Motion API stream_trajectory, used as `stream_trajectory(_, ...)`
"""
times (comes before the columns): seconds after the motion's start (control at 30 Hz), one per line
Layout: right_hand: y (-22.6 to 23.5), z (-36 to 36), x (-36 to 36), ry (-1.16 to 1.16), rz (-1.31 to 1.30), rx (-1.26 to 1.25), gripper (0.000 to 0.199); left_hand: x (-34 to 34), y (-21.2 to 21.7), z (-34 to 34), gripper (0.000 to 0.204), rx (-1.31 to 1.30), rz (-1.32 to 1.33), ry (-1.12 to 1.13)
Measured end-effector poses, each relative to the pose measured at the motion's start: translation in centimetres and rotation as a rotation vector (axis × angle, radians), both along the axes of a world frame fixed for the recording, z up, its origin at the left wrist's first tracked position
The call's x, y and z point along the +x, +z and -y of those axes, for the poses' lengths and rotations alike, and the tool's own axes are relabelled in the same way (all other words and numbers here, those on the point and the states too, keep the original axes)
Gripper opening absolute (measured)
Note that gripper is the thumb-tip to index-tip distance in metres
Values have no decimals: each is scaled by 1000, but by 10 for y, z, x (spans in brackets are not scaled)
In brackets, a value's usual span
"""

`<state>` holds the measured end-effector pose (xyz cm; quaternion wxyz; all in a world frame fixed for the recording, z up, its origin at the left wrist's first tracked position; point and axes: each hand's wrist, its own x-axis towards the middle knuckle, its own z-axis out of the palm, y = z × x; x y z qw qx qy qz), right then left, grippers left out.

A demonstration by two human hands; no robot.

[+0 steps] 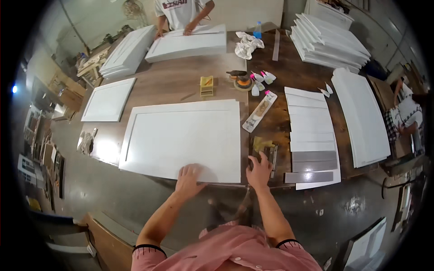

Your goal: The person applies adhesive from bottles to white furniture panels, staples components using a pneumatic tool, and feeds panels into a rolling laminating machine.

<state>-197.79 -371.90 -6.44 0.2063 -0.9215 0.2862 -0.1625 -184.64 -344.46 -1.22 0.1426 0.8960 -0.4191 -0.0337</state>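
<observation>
A large white cabinet door panel [181,135] lies flat on the brown workbench [181,83] in front of me. My left hand [190,174] rests palm down on the panel's near edge, fingers spread. My right hand [258,168] is at the bench's near edge just right of the panel, touching a dark sanding block with a yellow pad [264,149]. Whether its fingers grip the block is unclear.
White slats [312,131] and grey strips [314,162] lie to the right, with a curved stack of white panels [361,117] beyond. Glue bottles [260,81], an orange sander [243,80] and a yellow block [206,86] sit mid-bench. Another person [181,13] handles panels at the far side.
</observation>
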Motion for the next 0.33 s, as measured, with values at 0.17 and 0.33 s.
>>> stream_trajectory(0.17, 3, 17, -3, 25, -21, 32, 41, 38, -23, 9, 58, -74, -109, -168)
stream_trajectory(0.33, 12, 10, 10, -20, -93, 45, 42, 62, -32, 0, 61, -126, -179, -276)
